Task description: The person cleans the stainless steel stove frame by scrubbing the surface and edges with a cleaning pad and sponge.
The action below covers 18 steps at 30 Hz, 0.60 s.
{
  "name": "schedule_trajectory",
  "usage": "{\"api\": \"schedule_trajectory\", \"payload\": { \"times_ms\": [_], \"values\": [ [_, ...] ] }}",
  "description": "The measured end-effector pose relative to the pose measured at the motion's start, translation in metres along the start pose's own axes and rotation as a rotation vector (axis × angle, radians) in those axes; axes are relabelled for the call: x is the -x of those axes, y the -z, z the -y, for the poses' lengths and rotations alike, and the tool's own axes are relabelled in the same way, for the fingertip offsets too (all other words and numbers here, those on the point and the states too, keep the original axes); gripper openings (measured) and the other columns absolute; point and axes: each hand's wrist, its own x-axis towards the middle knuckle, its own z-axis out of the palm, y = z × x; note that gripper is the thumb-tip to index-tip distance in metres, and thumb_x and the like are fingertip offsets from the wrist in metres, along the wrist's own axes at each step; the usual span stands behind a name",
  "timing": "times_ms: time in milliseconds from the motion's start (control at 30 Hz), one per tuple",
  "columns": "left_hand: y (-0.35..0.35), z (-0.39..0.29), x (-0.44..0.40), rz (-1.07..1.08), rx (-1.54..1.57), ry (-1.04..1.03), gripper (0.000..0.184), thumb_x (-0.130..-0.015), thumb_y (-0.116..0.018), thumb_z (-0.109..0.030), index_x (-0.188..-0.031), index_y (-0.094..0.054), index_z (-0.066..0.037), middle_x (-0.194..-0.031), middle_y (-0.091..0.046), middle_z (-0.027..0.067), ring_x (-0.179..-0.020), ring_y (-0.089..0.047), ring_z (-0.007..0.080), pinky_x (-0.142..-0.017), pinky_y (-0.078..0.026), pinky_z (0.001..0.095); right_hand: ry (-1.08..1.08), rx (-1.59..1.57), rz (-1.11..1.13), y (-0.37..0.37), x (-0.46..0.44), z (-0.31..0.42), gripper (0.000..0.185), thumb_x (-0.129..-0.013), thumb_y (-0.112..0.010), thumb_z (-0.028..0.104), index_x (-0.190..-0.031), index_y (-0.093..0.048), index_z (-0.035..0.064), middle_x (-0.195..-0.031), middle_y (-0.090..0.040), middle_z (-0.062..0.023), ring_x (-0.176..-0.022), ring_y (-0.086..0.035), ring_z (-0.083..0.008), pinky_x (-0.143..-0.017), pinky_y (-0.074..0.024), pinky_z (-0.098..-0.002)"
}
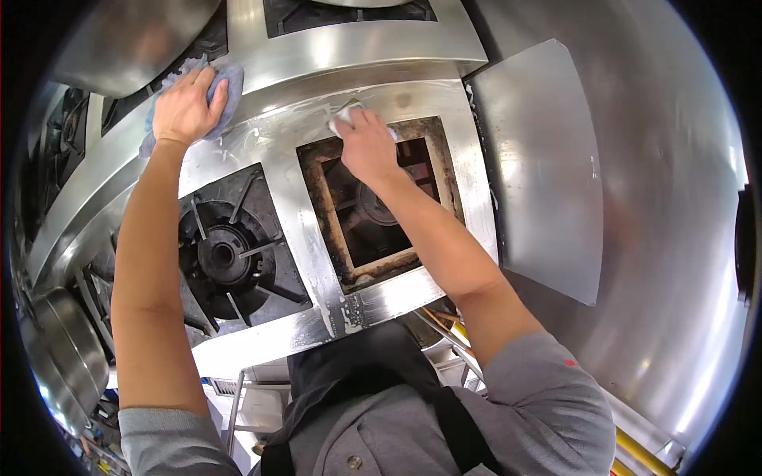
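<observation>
Head view: the bare left hand lies over a bunched blue-grey cloth on the stove's steel back edge, fingers bent and thumb apart, though whether it grips cannot be told, while the bare right hand pinches a small white pad on the wet, streaked stainless-steel stove top. Just below the right hand is a brown-stained square opening; left of that sits a round black burner, and a flat grey metal sheet stands at the right.
</observation>
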Motion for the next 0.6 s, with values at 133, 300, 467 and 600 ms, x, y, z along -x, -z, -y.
{"api": "schedule_trajectory", "payload": {
  "times_ms": [133,300,467,600],
  "values": [
    [-0.001,-0.001,-0.001,-0.025,0.007,-0.007,0.029,-0.097,-0.057,-0.039,-0.098,-0.064,-0.010,-0.091,-0.067,0.0095,-0.082,-0.067,0.0325,-0.070,-0.054,0.0436,-0.118,0.234,0.022,0.013,-0.005,-0.102,0.029,-0.085,-0.061,0.010,-0.110,-0.073,0.0162,-0.115,-0.069,-0.0134,-0.117,-0.059,-0.0308,-0.101,-0.0489,-0.0430],
    [0.003,-0.002,0.001,-0.003,0.002,-0.014,0.028,-0.096,-0.058,-0.037,-0.097,-0.063,-0.010,-0.091,-0.067,0.0095,-0.082,-0.067,0.0325,-0.069,-0.054,0.0436,-0.396,0.306,0.066,0.027,-0.019,-0.138,0.026,-0.082,-0.063,0.011,-0.106,-0.073,0.0052,-0.110,-0.069,-0.0211,-0.106,-0.064,-0.0346,-0.100,-0.0480,-0.0444],
    [0.003,-0.003,-0.001,0.005,0.004,-0.013,0.027,-0.096,-0.058,-0.037,-0.097,-0.063,-0.010,-0.091,-0.067,0.0094,-0.084,-0.067,0.0324,-0.070,-0.054,0.0434,-0.151,0.064,0.030,-0.005,-0.026,-0.017,0.035,-0.080,-0.064,0.015,-0.113,-0.072,0.0060,-0.125,-0.064,-0.0181,-0.123,-0.055,-0.0321,-0.105,-0.0441,-0.0463],
    [-0.001,-0.002,-0.002,-0.011,0.008,-0.027,0.027,-0.097,-0.058,-0.037,-0.097,-0.063,-0.011,-0.090,-0.066,0.0100,-0.084,-0.067,0.0332,-0.070,-0.054,0.0438,-0.178,0.193,-0.007,0.011,-0.019,-0.101,0.029,-0.082,-0.062,0.012,-0.109,-0.072,0.0070,-0.123,-0.067,-0.0180,-0.124,-0.056,-0.0339,-0.109,-0.0414,-0.0468]
  ]
}}
